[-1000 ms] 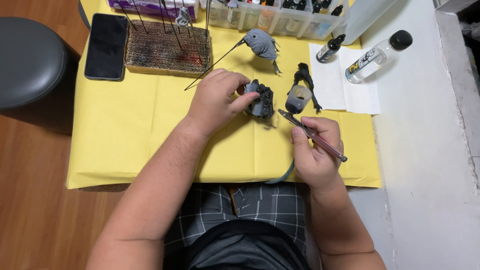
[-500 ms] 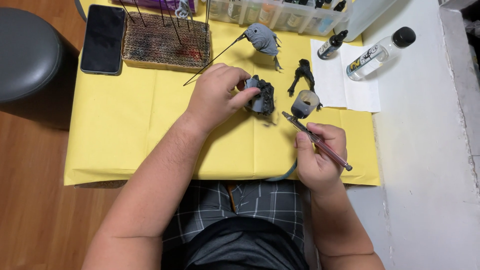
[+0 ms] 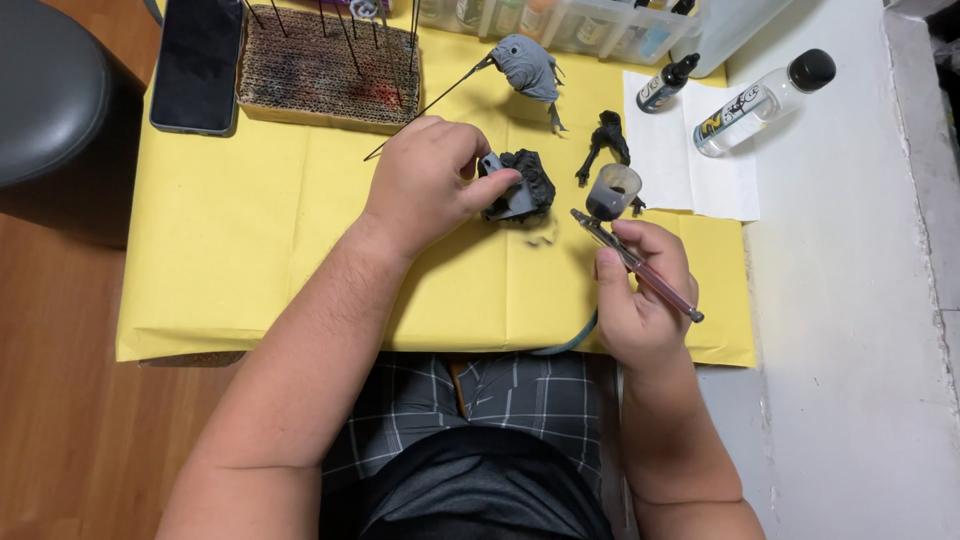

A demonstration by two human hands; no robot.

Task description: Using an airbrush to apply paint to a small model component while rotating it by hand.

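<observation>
My left hand [image 3: 425, 180] grips a small grey and black model part [image 3: 518, 186] above the yellow paper sheet [image 3: 250, 270]. My right hand [image 3: 640, 290] holds an airbrush [image 3: 632, 262] with a pink barrel and a small cup [image 3: 612, 190] on top. Its tip points toward the model part, a short gap away. A teal hose [image 3: 572, 343] runs from the airbrush down over the table's edge.
A grey model piece on a wire [image 3: 527, 67] and a black figure [image 3: 604, 145] lie beyond my hands. A cardboard block with upright wires [image 3: 330, 70], a dark phone [image 3: 196, 62], two bottles [image 3: 765, 100] on white paper and a clear organiser [image 3: 560, 20] line the back. A stool [image 3: 45, 90] stands left.
The view has shifted slightly. My left hand has turned the model part a little, and my right hand has brought the airbrush closer to it.
</observation>
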